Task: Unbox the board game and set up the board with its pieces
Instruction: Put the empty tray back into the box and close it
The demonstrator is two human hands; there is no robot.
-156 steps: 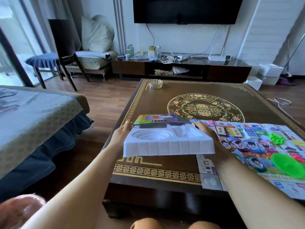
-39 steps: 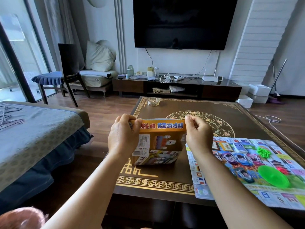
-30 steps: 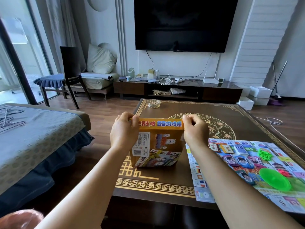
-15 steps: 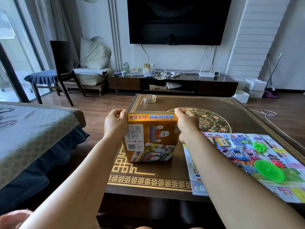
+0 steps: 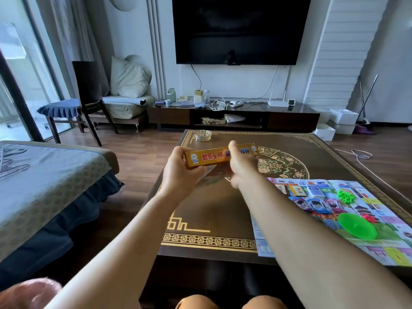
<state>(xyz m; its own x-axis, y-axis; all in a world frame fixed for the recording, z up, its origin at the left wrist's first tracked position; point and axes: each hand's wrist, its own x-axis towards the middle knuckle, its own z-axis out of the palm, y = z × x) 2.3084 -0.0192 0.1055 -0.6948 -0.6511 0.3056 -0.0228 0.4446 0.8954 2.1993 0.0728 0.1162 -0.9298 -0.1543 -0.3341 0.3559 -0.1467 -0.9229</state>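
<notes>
Orange game box (image 5: 219,156) is up in the air over the dark counter (image 5: 223,210), narrow side facing us. Left hand (image 5: 178,172) grips its left end, right hand (image 5: 239,166) wraps the middle. Fingers underneath are blurry. Game board (image 5: 379,219) lies at right, TV (image 5: 240,30) behind.

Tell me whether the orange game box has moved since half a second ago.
Yes. The orange game box has been lifted off the coffee table and tipped flat, now nearer the glass ashtray.

Legible text, centre and right of frame
Orange game box (image 5: 219,156): red characters "世界之旅", remainder hidden. Game board (image 5: 367,210): green square lettered "WORLD".
</notes>
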